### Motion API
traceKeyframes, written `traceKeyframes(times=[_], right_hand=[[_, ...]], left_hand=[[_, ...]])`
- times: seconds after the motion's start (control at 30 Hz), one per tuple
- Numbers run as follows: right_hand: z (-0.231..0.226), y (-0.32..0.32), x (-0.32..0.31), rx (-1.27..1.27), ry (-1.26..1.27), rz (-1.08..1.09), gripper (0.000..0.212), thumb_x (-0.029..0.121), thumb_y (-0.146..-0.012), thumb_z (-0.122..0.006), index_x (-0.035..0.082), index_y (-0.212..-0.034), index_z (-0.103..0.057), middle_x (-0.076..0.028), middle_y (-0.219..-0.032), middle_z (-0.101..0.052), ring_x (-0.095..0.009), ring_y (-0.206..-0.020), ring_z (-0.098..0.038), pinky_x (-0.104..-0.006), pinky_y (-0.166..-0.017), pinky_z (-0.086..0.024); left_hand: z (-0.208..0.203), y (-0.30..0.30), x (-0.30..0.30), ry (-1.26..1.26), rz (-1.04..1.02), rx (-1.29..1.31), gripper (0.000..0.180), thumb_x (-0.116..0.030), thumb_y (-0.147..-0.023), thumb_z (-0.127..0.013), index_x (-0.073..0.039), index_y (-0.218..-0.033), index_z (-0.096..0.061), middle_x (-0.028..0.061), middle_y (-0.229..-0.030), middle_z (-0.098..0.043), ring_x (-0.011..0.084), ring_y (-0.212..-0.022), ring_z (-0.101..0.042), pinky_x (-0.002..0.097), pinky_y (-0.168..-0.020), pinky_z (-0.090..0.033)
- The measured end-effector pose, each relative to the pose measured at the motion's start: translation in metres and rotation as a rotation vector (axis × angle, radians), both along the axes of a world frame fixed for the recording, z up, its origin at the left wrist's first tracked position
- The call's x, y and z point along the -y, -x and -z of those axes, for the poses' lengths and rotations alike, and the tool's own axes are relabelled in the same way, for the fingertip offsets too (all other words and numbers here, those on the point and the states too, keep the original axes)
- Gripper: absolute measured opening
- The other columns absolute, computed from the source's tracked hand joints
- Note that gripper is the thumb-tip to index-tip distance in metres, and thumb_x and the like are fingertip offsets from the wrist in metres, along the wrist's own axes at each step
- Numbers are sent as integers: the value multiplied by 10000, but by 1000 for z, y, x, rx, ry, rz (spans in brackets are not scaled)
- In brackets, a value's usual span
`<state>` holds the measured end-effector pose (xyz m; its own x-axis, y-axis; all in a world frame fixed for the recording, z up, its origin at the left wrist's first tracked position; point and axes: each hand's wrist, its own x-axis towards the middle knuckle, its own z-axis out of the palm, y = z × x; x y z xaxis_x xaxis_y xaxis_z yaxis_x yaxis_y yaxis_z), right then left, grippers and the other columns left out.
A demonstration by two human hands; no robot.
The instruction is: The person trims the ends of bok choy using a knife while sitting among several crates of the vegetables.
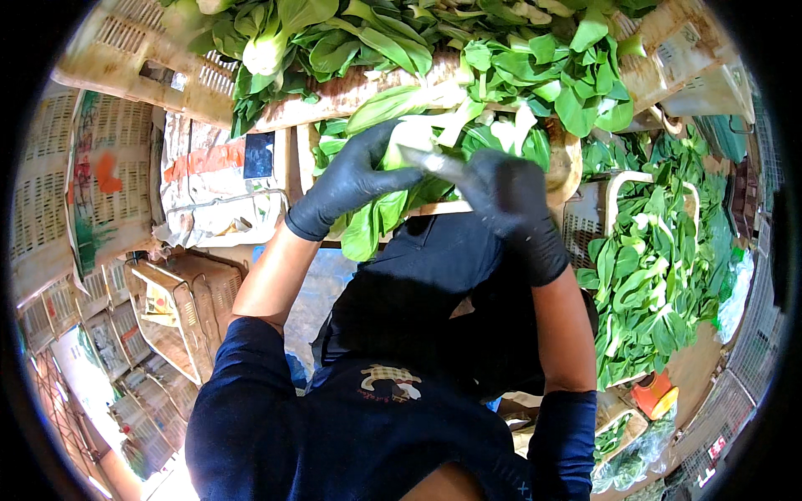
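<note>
My left hand [352, 177], in a black glove, is wrapped round a bok choy [407, 138] with a pale base and broad green leaves. In my right hand [511, 196], gloved in black too and smeared by motion, is a knife [436, 163]. Its grey blade points left and lies against or just in front of the bok choy's base; contact is hard to tell. The knife's handle is hidden in the fist. Below both hands, more bok choy and loose leaves fill a pale plastic crate [571, 171].
Beyond my hands a larger worn crate [376, 89] is heaped with bok choy [334, 46]. On the right, another crate [612, 196] overflows with greens [647, 288]. Stacked crates [117, 188] stand at the left, near a wire-handled white container [221, 219]. An orange object [653, 392] is at lower right.
</note>
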<state>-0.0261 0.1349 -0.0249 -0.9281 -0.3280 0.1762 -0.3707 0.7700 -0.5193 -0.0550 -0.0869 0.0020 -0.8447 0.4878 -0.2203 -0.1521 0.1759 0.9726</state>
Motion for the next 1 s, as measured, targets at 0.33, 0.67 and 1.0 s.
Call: traceKeyframes(times=[0.33,0.67,1.0], right_hand=[[50,10,-18,-89,87,57,177,216,-761,-602,54,-705,-561,-155,-679,-569,-346,-617,-550,-408,-541,-429],[-19,-15,5,584,825,36,440,225,-718,-716,-1,-1055,-546,-59,-894,-586,-148,-781,-523,-278,-699,-432],[-3,-35,-212,-12,1713,584,319,244,-850,-524,33,-1087,-493,-39,-881,-541,-129,-750,-517,-262,-651,-445]], left_hand=[[-17,-13,-9,104,103,-65,675,-173,-630,-778,39,-1192,-469,98,-1092,-564,155,-1008,-520,289,-908,-390],[-14,-16,-25,503,283,-415,860,-326,-680,-748,-60,-1356,-287,214,-1203,-502,337,-1079,-523,384,-917,-407],[15,118,127,794,-530,-1331,788,-210,-650,-770,-31,-1300,-362,159,-1318,-391,309,-1228,-351,395,-1026,-276]])
